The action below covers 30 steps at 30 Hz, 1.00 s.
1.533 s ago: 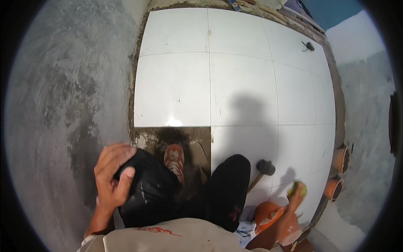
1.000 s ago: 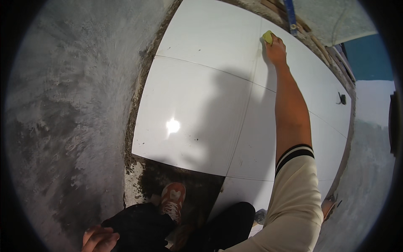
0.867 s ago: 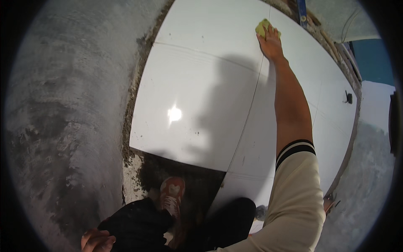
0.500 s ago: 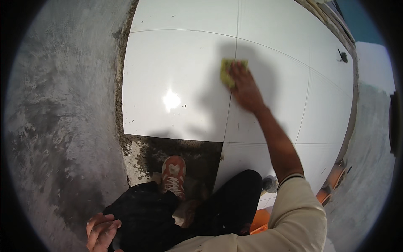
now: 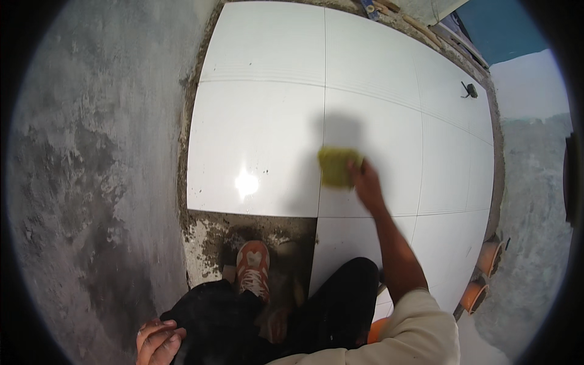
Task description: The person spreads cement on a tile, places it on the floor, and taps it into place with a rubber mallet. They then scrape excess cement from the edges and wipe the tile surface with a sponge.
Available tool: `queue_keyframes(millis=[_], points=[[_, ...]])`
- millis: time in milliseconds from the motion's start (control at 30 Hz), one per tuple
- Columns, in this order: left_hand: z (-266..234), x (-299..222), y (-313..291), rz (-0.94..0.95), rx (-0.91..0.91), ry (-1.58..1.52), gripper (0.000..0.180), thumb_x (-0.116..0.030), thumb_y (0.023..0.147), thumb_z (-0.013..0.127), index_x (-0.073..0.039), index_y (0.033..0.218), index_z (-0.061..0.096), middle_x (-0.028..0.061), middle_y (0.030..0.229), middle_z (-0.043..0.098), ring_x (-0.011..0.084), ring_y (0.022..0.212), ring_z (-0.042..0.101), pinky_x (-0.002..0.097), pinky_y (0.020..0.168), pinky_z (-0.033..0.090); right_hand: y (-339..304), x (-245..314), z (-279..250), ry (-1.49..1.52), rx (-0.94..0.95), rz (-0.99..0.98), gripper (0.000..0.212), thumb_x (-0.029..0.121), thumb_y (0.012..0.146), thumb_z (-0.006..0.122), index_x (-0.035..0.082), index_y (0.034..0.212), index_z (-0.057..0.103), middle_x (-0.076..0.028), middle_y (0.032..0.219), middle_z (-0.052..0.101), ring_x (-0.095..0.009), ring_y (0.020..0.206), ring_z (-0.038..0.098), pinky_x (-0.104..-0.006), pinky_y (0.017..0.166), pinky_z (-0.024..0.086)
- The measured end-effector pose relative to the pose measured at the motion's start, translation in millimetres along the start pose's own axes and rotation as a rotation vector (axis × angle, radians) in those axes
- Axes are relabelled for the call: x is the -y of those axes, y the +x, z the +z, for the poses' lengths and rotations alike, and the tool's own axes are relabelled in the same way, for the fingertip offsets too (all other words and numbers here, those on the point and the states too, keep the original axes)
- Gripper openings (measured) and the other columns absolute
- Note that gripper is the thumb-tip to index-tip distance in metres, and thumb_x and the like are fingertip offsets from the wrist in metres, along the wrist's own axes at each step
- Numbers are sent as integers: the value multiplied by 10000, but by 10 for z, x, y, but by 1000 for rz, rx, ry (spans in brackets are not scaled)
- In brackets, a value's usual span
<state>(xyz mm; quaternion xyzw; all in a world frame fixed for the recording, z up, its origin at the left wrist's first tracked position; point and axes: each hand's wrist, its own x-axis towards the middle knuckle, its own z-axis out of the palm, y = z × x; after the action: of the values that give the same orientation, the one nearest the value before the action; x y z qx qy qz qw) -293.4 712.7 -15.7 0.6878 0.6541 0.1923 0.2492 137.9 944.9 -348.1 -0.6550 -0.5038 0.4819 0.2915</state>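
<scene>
My right hand point(image 5: 367, 185) grips a yellow-green sponge point(image 5: 339, 168) by its right edge. It looks lifted off the white floor tiles point(image 5: 255, 131), its shadow falling beyond it across a tile joint. Small dark specks lie on the tile left of the sponge, near a bright glare spot. At the lower left my left hand point(image 5: 159, 342) rests by my black-trousered knee, fingers curled in loosely with nothing visible in them.
My orange shoe point(image 5: 252, 267) stands in an untiled dark patch point(image 5: 228, 231). A rough grey wall point(image 5: 103, 152) rises at left. Orange containers point(image 5: 473, 296) lie along the right edge, a small dark tool point(image 5: 469, 90) on the far right tiles, and wooden pieces point(image 5: 421, 31) along the far edge.
My right hand has drawn the sponge back toward me and raised it from the tile. The view has shifted, showing more of the far edge. My left hand stays by the knee.
</scene>
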Motion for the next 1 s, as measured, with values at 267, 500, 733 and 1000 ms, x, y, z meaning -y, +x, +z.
queue_keyframes(millis=[267,500,733,1000], points=[[163,-364,467,-18,-144,-41,637,-461,1090,502,131,1103,735,279,985,766,459,934,745,553,906,585,2676,446,-673,-281,-418,-292,622,466,1046,692,26,1456,535,-261,1436,542,-336,1264,604,-430,1082,494],[105,-354,553,-114,-117,-7,646,-469,1101,485,131,1122,723,275,995,767,447,956,747,547,904,581,2911,248,314,-1039,-445,-289,918,638,1040,540,-68,1608,393,-301,1636,413,-437,1536,377,-528,1240,341],[-23,-48,300,-129,19,29,539,-561,1126,434,-96,1273,663,139,957,756,332,1007,726,558,1009,538,770,89,1531,-512,430,-944,450,193,1053,575,67,1485,582,-212,1497,600,-350,1395,564,-497,1214,400],[-76,103,187,-154,-35,52,512,-547,1119,460,-106,1262,679,120,937,757,306,977,732,533,988,548,1855,137,876,-519,-604,-574,533,88,1031,625,-25,1538,507,-252,1621,490,-378,1535,437,-509,1201,366]])
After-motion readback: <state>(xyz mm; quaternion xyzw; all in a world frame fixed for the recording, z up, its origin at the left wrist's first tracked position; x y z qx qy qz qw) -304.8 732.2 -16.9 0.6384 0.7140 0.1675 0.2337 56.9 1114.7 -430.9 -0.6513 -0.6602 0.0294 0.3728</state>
